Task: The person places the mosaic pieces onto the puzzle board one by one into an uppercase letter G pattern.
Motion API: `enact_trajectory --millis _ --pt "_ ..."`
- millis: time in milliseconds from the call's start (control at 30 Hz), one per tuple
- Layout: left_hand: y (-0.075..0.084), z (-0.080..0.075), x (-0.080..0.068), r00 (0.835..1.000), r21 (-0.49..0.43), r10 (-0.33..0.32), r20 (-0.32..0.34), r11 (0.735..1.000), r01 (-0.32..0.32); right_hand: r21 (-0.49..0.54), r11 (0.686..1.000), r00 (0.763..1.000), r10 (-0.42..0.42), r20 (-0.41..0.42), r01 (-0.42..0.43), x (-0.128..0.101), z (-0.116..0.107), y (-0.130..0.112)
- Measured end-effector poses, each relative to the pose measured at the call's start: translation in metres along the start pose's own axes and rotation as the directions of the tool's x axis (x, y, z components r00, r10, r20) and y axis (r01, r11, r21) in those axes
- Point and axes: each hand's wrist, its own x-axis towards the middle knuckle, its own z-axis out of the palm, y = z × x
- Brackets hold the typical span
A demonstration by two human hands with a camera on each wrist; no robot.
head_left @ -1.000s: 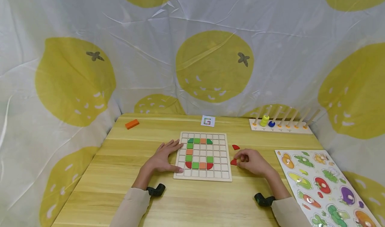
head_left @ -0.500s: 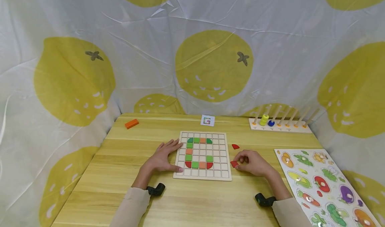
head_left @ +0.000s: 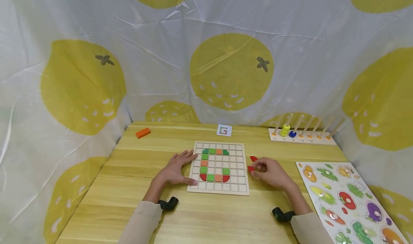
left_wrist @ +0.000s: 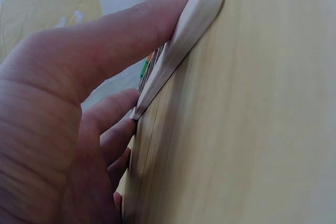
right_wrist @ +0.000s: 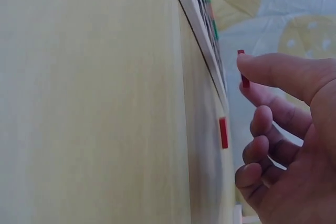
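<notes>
Nearest the camera, two cream sleeves reach onto the wooden worktop [head_left: 129, 172], each wrist wearing a small black camera. The left hand [head_left: 175, 170] lies flat with its fingers straight and spread; the thumb presses against the near left corner of the grid board [head_left: 238, 192] and the fingertips touch its left edge. It holds nothing. The left wrist view shows the thumb [left_wrist: 131, 30] laid along the board's pale wooden rim [left_wrist: 202, 9].

The right hand [head_left: 272, 173] sits just right of the board with its fingers curled. Thumb and forefinger pinch a small red piece [head_left: 250, 169], lifted a little off the worktop near the board's right edge; the right wrist view shows this piece [right_wrist: 244, 80] held at the fingertips, apart from the surface. A second red piece [head_left: 254, 159] lies on the worktop just beyond the hand.

On the board, green, orange and red tiles [head_left: 211, 178] fill some cells, forming a G-like outline.

To the right lies a vegetable puzzle [head_left: 346, 197]. Farther back stand a peg rack [head_left: 301, 136] with a yellow and a blue ring, a small pattern card [head_left: 224, 130], and an orange block [head_left: 143, 132] at the far left. A lemon-print sheet [head_left: 230, 71] hangs behind.
</notes>
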Motion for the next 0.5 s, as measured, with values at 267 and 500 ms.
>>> enact_trajectory --millis 267,500 --pt "0.0 0.002 0.001 1.0 -0.005 0.006 -0.011 1.0 -0.006 0.032 0.999 0.998 0.02 -0.06 -0.018 0.011 0.012 -0.013" --pt "-0.001 0.001 0.0 1.0 0.012 0.003 -0.005 1.0 -0.002 0.028 1.0 0.998 0.016 -0.069 -0.014 0.024 0.028 -0.029"
